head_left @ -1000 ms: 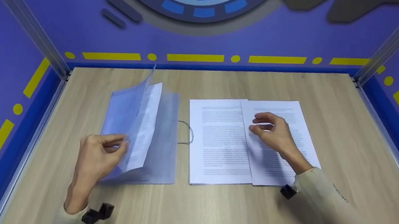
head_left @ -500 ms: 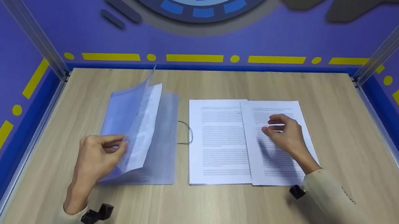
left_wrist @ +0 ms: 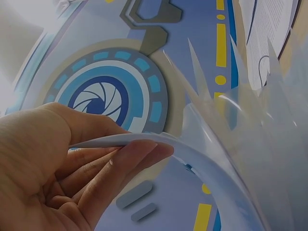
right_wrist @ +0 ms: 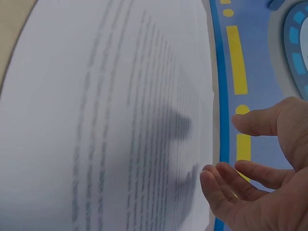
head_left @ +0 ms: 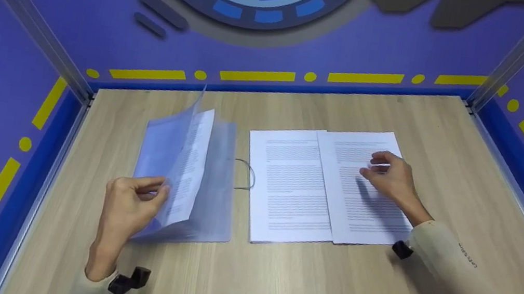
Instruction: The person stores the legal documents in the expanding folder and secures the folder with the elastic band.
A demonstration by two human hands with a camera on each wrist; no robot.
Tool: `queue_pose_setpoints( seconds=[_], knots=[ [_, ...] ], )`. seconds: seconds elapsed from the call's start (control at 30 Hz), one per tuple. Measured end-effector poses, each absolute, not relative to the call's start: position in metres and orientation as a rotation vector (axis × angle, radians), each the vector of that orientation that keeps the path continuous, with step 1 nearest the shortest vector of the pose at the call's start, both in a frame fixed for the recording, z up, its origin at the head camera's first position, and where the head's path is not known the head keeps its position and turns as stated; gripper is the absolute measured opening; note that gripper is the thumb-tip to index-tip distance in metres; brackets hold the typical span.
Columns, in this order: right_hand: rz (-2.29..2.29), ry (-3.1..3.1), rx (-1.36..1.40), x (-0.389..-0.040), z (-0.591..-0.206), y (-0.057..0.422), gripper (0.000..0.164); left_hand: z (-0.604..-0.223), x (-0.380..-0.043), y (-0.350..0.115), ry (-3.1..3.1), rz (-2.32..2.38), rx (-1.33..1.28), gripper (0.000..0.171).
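Observation:
My left hand [head_left: 129, 207] pinches the lifted pages of a clear plastic display folder [head_left: 220, 187] by their near left edge. A printed sheet [head_left: 193, 167] shows among the raised sleeves. The left wrist view has the thumb and fingers of the left hand [left_wrist: 62, 159] on a bent bluish-white edge, with several clear sleeves [left_wrist: 236, 139] fanned out beyond. Over the right printed paper [head_left: 345, 202] hovers my right hand [head_left: 393, 179], thumb and fingers apart. In the right wrist view nothing lies between the fingers of the right hand [right_wrist: 255, 187].
Another printed paper [head_left: 294, 183] lies between the folder and the right paper, which overlaps its edge. A thin grey cord loop [head_left: 252, 177] sticks out from the folder's right side. Blue-purple panels [head_left: 255, 56] wall in the wooden table [head_left: 292, 288] at the back and sides.
My right hand has moved to the right across the right paper, holding nothing. The left hand and the raised folder pages have stayed in place.

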State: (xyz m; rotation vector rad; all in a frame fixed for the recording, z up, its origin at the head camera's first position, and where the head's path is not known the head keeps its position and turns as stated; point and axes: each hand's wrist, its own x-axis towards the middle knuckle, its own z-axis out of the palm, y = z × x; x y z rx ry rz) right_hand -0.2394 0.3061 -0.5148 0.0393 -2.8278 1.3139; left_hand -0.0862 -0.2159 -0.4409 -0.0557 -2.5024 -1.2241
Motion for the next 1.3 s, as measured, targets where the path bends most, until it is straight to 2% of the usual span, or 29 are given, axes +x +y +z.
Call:
queue_pose_setpoints(
  seconds=[0.63, 0.97, 1.3],
  knots=[
    [1.142, -2.901, -0.063, -0.235, -0.516, 0.357, 0.059, -0.441, -0.088, -0.213, -2.517, -1.220, -0.038, 0.018],
    [1.113, -2.926, -0.104, -0.228, -0.518, 0.372, 0.061, -0.441, -0.087, -0.213, -2.528, -1.221, -0.034, 0.019],
    [1.074, -2.945, -0.154, -0.225, -0.521, 0.375, 0.069, -0.442, -0.087, -0.214, -2.522, -1.231, -0.022, 0.019]
  ],
)
